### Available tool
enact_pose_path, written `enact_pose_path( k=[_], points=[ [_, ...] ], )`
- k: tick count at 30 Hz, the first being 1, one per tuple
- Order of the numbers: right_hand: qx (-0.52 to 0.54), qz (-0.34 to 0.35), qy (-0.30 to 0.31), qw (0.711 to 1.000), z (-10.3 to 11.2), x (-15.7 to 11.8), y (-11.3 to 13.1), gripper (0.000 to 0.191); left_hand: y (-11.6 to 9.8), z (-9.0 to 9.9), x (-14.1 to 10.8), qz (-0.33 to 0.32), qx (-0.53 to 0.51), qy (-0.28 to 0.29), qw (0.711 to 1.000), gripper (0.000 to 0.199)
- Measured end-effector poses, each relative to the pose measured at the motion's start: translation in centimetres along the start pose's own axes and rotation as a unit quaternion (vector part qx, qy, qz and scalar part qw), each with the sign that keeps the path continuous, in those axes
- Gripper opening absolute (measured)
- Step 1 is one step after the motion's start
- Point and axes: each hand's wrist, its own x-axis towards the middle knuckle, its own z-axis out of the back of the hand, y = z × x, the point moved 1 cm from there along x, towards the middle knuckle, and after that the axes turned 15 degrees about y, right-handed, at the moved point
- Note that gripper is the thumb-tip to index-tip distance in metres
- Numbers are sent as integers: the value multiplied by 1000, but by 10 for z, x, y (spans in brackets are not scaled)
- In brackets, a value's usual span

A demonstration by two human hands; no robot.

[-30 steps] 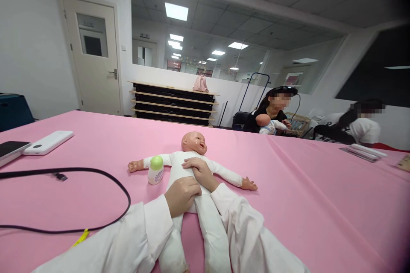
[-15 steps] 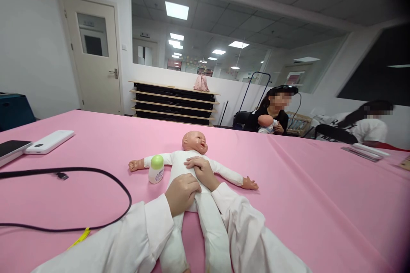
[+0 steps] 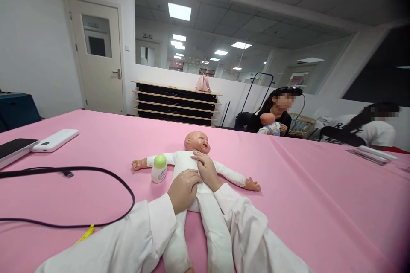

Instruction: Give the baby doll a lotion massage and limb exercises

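White sleeves [image 3: 128,234] come in from the bottom of your view, with your left hand [image 3: 183,191] lying across the doll [image 3: 184,166] and your right hand [image 3: 206,170] just above it, near the chest. Both grips look open, not clamped on anything. The doll lies on its back on the pink tabletop [image 3: 304,187], its legs [image 3: 214,239] cut off by the frame, with a small bottle [image 3: 159,169] just beside its arm.

The head-worn camera looks forward and down, close above the left hand [image 3: 184,191] and right hand [image 3: 206,169], across the pink table [image 3: 304,187].
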Motion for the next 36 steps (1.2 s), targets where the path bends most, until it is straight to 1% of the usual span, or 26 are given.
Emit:
enact_pose_path(
  k=[6, 10, 13, 18, 22, 27, 29, 32, 34, 36],
  points=[
    [9, 5, 19, 1000, 0, 1, -4, 36, 5, 1, 2, 45, -43, 14, 998, 37],
    [-3, 4, 46, 999, 1, -2, -9, 37, 8, 3, 4, 63, -58, 30, 996, 29],
    [-27, 1, 76, 997, 3, -12, -9, 39, 9, 3, 4, 84, -49, 35, 995, 26],
    [-75, -18, 112, 991, 7, -34, -11, 39, 9, 1, 3, 113, -44, 11, 993, 27],
    [-75, -29, 120, 989, 10, -41, -14, 38, 10, 5, 4, 115, -44, 14, 992, 25],
    [-50, -17, 132, 990, 13, -40, -15, 37, 20, 13, 11, 130, -20, 24, 991, 22],
    [-39, -7, 133, 990, 14, -39, -16, 37, 24, 15, 14, 120, -10, 17, 993, 21],
    [-29, 9, 138, 990, 16, -40, -19, 39, 29, 14, 15, 85, -12, 7, 996, 21],
    [-27, 14, 138, 990, 17, -41, -20, 40, 32, 12, 14, 68, -16, 12, 997, 22],
    [-26, 14, 134, 991, 18, -42, -21, 41, 37, 11, 11, 76, -13, 28, 997, 27]
  ],
)
